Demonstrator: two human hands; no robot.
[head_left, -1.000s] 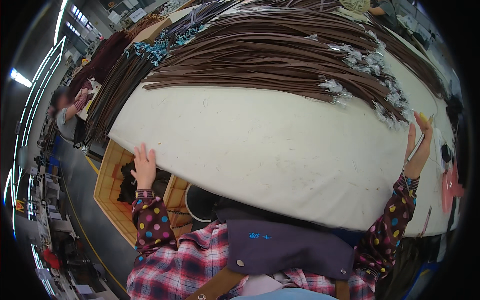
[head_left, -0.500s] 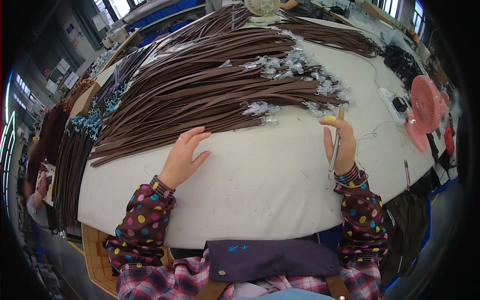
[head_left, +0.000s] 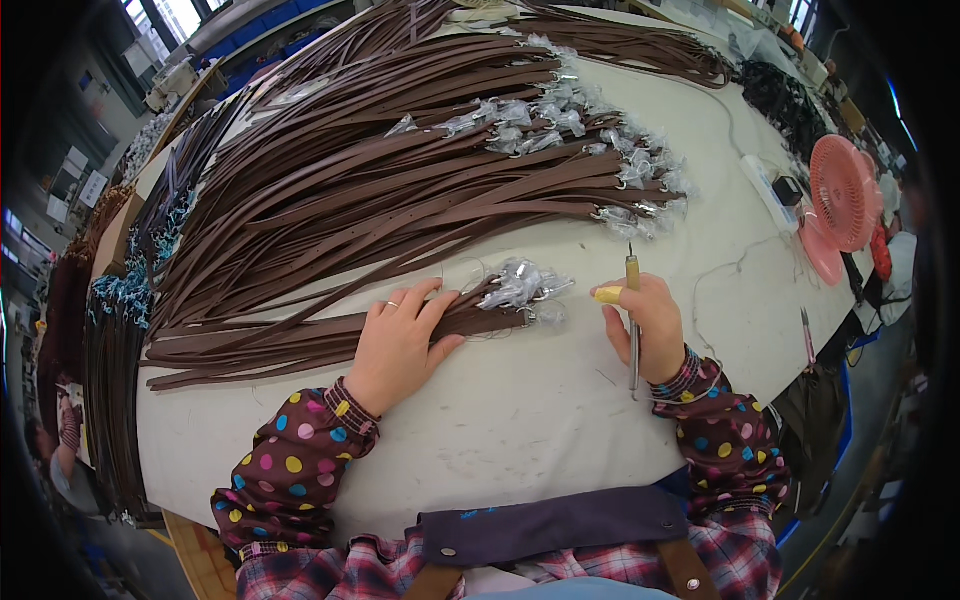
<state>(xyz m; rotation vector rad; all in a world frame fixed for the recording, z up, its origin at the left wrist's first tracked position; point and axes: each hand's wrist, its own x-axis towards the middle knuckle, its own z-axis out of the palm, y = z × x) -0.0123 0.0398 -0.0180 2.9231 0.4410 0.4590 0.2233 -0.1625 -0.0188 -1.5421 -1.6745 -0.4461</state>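
Note:
My left hand (head_left: 405, 340) lies on a small group of brown straps (head_left: 290, 340), its fingers spread over them; a ring is on one finger. Those straps end in metal hardware wrapped in clear plastic (head_left: 522, 284), just right of the fingertips. My right hand (head_left: 650, 325) is closed round a slim pen-shaped tool (head_left: 633, 275) with a yellowish collar, a grey shaft and a thin dark tip pointing away from me. Yellow tape wraps one finger of that hand. A thin cord by the wrist seems to join the tool. The tool's tip touches nothing.
A large pile of brown straps (head_left: 370, 170) with plastic-wrapped ends covers the far part of the white table (head_left: 520, 420). Dark straps with blue ends (head_left: 130, 290) hang over the left edge. At right are a pink fan (head_left: 843, 195), a power strip (head_left: 768, 193) and tweezers (head_left: 808, 338).
The near group of straps has come toward me, apart from the big pile. My left hand has come down onto it. My right hand has shifted slightly left and nearer, keeping the tool.

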